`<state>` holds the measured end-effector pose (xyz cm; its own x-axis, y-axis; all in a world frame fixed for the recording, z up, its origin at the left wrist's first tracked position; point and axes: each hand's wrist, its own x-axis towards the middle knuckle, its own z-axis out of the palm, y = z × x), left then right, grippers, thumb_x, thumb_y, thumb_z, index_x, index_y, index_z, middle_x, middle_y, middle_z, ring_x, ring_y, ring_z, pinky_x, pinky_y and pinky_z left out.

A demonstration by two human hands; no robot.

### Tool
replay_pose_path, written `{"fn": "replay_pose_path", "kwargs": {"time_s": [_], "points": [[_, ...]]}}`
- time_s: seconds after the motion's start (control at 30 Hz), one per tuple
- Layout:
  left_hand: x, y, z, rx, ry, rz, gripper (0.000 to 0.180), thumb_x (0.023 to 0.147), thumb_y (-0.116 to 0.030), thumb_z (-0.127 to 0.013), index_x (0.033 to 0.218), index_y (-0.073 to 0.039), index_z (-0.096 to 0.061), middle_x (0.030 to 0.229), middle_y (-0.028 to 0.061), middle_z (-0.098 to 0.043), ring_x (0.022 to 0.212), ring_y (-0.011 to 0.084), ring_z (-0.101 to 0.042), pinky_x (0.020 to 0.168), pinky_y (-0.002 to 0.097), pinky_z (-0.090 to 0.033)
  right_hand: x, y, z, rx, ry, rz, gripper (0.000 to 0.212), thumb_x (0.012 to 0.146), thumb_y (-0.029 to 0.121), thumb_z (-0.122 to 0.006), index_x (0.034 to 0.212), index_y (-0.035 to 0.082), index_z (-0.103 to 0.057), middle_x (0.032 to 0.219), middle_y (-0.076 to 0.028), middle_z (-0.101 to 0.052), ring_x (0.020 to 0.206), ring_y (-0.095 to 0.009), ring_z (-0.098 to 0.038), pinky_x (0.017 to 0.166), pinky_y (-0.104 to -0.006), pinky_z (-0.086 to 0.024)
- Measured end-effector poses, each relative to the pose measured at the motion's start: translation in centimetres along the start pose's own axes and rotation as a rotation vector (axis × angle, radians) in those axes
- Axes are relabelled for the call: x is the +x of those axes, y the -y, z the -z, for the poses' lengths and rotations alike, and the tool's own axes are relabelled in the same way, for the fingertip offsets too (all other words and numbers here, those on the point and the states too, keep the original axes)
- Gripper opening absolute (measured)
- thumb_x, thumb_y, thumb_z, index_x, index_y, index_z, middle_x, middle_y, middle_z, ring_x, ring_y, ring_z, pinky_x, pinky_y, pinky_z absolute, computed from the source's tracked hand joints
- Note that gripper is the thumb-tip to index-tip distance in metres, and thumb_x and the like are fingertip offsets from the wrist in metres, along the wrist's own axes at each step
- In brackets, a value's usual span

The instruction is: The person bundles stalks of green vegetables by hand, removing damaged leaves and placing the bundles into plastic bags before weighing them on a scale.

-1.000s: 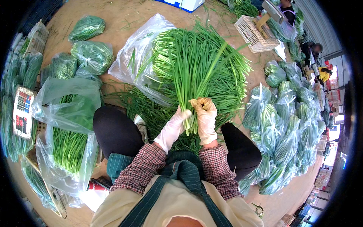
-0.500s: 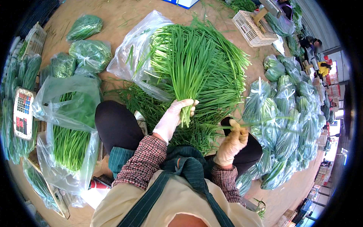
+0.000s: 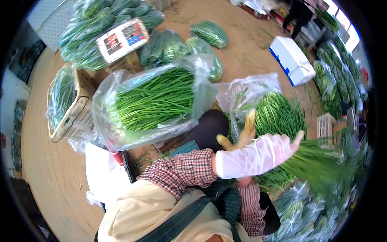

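Observation:
My left hand [image 3: 262, 156], in a white glove, reaches to the right, closed round a bunch of chives [image 3: 322, 163]. The leaves are blurred and fan out to the right. Partly hidden behind the left wrist is my right hand [image 3: 246, 131], in a yellow-stained glove, its fingers apart and nothing seen in them. A heap of loose chives [image 3: 278, 113] lies beyond both hands, beside a crumpled clear plastic sheet [image 3: 252, 88]. Left of my knee, an open clear bag [image 3: 203, 86] holds many chives [image 3: 157, 99] laid lengthwise.
A digital scale [image 3: 123, 39] stands behind the open bag, near piled bagged greens [image 3: 86, 38]. A plastic crate [image 3: 80, 109] is at the left, and a white and blue box [image 3: 292, 60] at the far right. More tied bags [image 3: 306, 213] lie at lower right. A person [image 3: 298, 18] stands far back.
The view has turned to the left. My left hand has swung the bunch from upright to pointing right. The right hand's fingers have spread, and the thin stalks near it are no longer seen.

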<state>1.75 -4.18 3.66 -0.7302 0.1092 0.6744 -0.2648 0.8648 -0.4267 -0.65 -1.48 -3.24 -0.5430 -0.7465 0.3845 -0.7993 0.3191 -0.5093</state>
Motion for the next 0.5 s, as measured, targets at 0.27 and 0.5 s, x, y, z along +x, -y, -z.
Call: {"fn": "replay_pose_path", "kwargs": {"time_s": [0.27, 0.5], "points": [[-5.9, 18.6, 1.1, -0.479, -0.089, 0.096, 0.053, 0.076, -0.008, -0.059, 0.127, -0.007, -0.046, 0.06, 0.0011, -0.05, 0.051, 0.0159, -0.056, 0.042, 0.0295, -0.047, 16.4, 0.7, -5.5, 1.518, 0.279, -0.34, 0.043, 0.091, 0.025, -0.058, 0.124, -0.001, -0.054, 0.081, -0.004, -0.061, 0.068, -0.013, -0.057, 0.065, -0.0308, -0.05], [-47.6, 40.1, -8.3, -0.261, 0.604, 0.749, 0.046, 0.088, -0.003, -0.042, 0.134, -0.005, -0.048, 0.131, 0.018, -0.053, 0.12, 0.0315, -0.05, 0.104, 0.0373, -0.037, 12.1, 1.6, -2.6, 1.329, 0.021, -0.093, 0.021, 0.088, 0.02, -0.056, 0.099, 0.003, -0.061, 0.092, -0.008, -0.063, 0.079, -0.017, -0.059, 0.065, -0.033, -0.049]]}}
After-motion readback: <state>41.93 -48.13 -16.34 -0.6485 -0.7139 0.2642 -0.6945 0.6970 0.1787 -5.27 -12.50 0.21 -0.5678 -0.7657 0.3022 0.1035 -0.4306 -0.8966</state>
